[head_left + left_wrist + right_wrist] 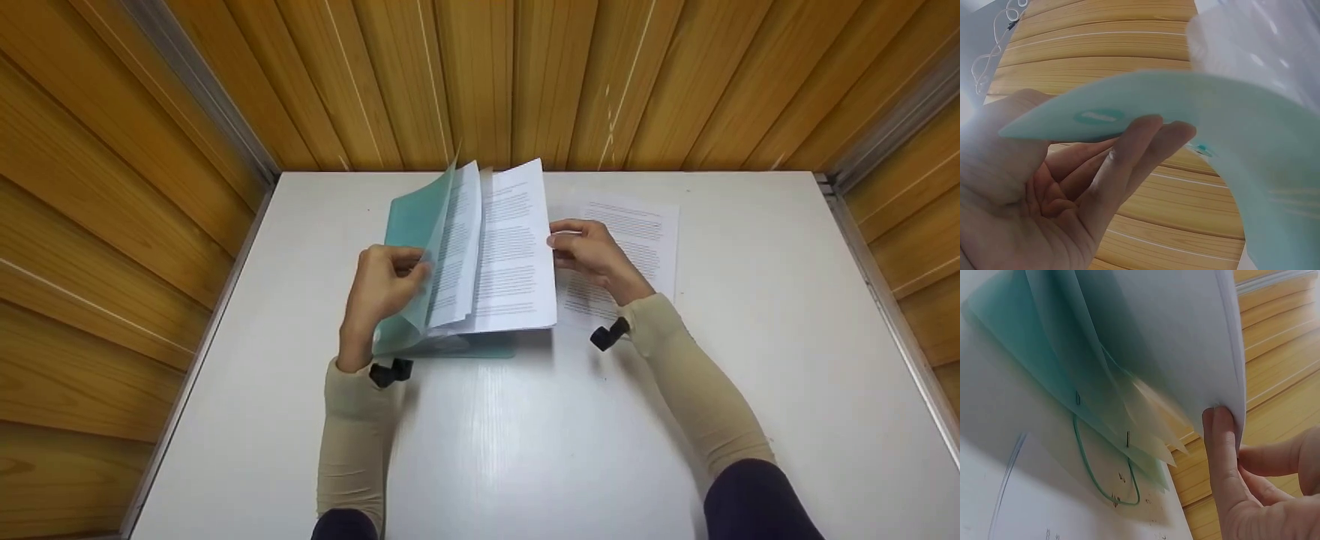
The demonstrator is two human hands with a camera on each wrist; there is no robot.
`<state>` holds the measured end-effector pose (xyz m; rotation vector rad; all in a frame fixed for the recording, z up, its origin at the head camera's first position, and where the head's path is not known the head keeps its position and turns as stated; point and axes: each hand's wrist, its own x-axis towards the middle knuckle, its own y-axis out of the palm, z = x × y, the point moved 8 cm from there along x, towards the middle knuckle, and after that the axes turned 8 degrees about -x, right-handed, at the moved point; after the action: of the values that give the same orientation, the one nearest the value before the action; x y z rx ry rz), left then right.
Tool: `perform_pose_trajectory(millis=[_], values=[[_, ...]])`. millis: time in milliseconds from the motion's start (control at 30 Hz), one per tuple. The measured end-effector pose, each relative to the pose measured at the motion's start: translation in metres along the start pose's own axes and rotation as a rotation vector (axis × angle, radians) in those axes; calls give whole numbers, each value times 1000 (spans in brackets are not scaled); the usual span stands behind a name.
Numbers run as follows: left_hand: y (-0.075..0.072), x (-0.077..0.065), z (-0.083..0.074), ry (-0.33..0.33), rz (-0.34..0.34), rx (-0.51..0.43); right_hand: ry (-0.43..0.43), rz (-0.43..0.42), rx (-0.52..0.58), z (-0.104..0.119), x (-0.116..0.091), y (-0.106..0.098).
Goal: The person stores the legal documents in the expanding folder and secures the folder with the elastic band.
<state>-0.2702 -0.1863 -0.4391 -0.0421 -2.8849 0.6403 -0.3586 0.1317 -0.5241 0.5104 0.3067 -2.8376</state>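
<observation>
A teal translucent plastic folder (416,214) stands partly opened on the white table, printed pages fanned inside it. My left hand (382,285) pinches the folder's front cover by its left edge; in the left wrist view that cover (1168,98) bends in a curve over the fingers. With thumb and fingers, my right hand (596,259) grips the outer edge of the printed sheets (517,247), which lean upright out of the folder. From the right wrist view, the sheets' blank-looking back (1157,332) shows, with teal flaps and a green elastic cord (1090,473) behind.
Beneath the right hand, another printed sheet (630,225) lies flat on the white table (480,435). Wood-patterned panels (480,82) rise along the table's back and both sides. A white cable (995,39) hangs at upper left in the left wrist view.
</observation>
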Motion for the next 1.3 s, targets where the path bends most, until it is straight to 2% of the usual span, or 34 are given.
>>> perform_pose_trajectory(millis=[567,833,1300], values=[[0,0,1,-5,9,-6,-21,13,22,7,5,22],[0,0,-1,25,15,-4,-31,28,43,6,8,32],[0,-1,-1,36,16,-4,-31,25,58,7,10,46]])
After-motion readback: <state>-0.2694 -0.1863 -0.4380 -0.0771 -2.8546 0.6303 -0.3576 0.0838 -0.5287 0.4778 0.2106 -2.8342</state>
